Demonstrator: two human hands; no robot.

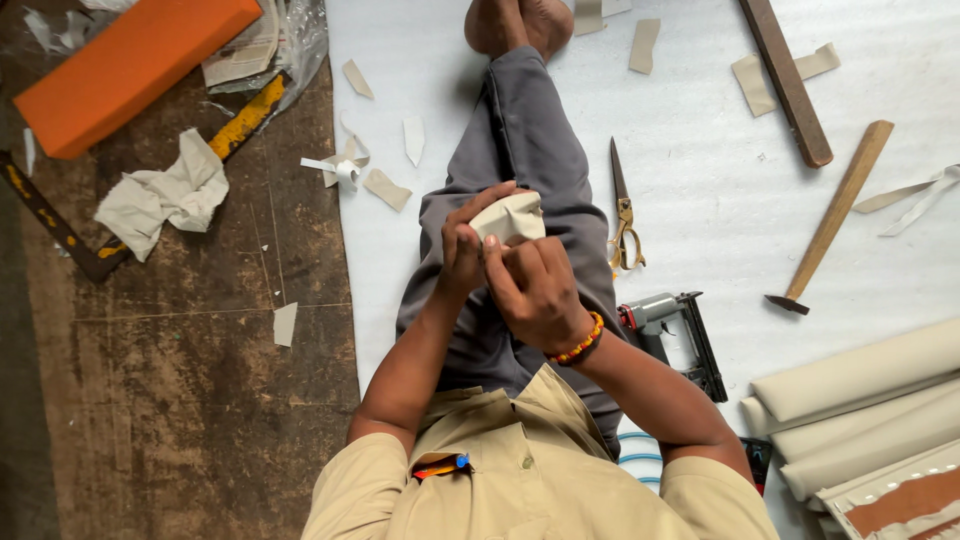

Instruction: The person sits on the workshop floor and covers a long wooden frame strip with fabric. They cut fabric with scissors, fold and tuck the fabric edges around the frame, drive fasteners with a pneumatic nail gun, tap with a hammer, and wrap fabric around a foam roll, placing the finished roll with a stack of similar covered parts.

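I sit on the floor with my grey-trousered leg (pixel 520 140) stretched out ahead. Both hands meet above my thigh around a small folded piece of beige material (pixel 510 215). My left hand (pixel 462 245) grips its left side with the fingers curled over the top. My right hand (pixel 535 290), with an orange bead bracelet at the wrist, pinches its lower edge. Part of the piece is hidden behind my fingers.
Scissors (pixel 622 215), a staple gun (pixel 675 335) and a wooden-handled hammer (pixel 835 215) lie to the right on a white foam sheet (pixel 700 150). Beige upholstered rolls (pixel 860 400) sit at lower right. An orange foam block (pixel 130 65), crumpled cloth (pixel 165 195) and scraps lie left.
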